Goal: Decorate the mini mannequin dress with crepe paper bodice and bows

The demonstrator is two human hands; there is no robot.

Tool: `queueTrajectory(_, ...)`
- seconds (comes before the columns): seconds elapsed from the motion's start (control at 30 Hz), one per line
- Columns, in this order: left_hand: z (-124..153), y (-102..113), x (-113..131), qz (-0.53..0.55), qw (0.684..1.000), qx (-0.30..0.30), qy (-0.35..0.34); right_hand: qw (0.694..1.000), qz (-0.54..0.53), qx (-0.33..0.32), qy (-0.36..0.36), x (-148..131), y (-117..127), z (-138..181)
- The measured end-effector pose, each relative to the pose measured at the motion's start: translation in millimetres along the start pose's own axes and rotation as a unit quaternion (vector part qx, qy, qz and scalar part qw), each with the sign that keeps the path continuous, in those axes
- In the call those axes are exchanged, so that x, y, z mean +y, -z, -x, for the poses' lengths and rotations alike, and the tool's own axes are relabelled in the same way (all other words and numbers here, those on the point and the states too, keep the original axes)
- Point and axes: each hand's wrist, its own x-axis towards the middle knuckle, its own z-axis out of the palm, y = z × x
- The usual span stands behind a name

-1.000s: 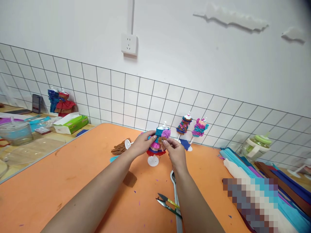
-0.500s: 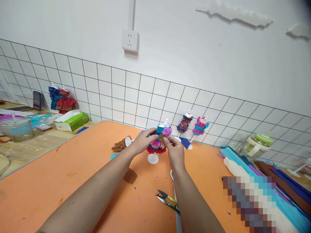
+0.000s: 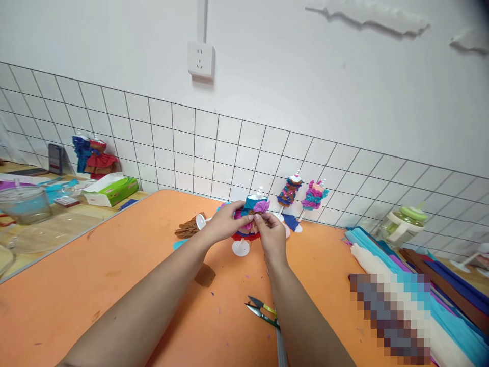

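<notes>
A small white mannequin stand (image 3: pixel 241 247) wears a crepe-paper dress (image 3: pixel 255 206) of teal, pink, purple and red. It stands on the orange table (image 3: pixel 114 275) in the middle of the view. My left hand (image 3: pixel 223 224) grips the dress from the left with curled fingers. My right hand (image 3: pixel 272 235) pinches a brown paper rosette against the dress front. Both hands hide most of the dress.
Two finished paper-dress mannequins (image 3: pixel 290 192) (image 3: pixel 314 196) stand by the tiled wall. A brown paper bundle (image 3: pixel 187 228) lies left, a brown scrap (image 3: pixel 205 276) and snips (image 3: pixel 262 311) lie near me. Crepe-paper rolls (image 3: pixel 385 265) and a green-lidded jar (image 3: pixel 403 227) are right. A tissue box (image 3: pixel 112 189) and glass bowl (image 3: pixel 25 204) sit on the left table.
My fingers have closed in on the dress front, and the brown rosette now sits pressed lower, mostly hidden. The camera has shifted slightly.
</notes>
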Motion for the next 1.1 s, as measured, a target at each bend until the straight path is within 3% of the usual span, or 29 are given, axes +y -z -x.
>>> queueTrajectory(0.27,-2,1,-3,0.004,1.000,-0.008,0.006,1.000,0.017,0.011,0.010,5,-1,0)
queueTrajectory(0.53,-3,4,-4,0.083,0.997,0.005,-0.001,1.000,0.019,-0.009,0.006,-2,-2,4)
queueTrajectory(0.73,-2,5,-3,0.055,0.998,-0.028,0.005,0.999,0.041,0.013,0.012,0,-1,2)
queueTrajectory(1.1,-8,4,-18,0.135,0.991,-0.007,-0.007,0.999,0.036,0.024,0.023,-1,-2,4)
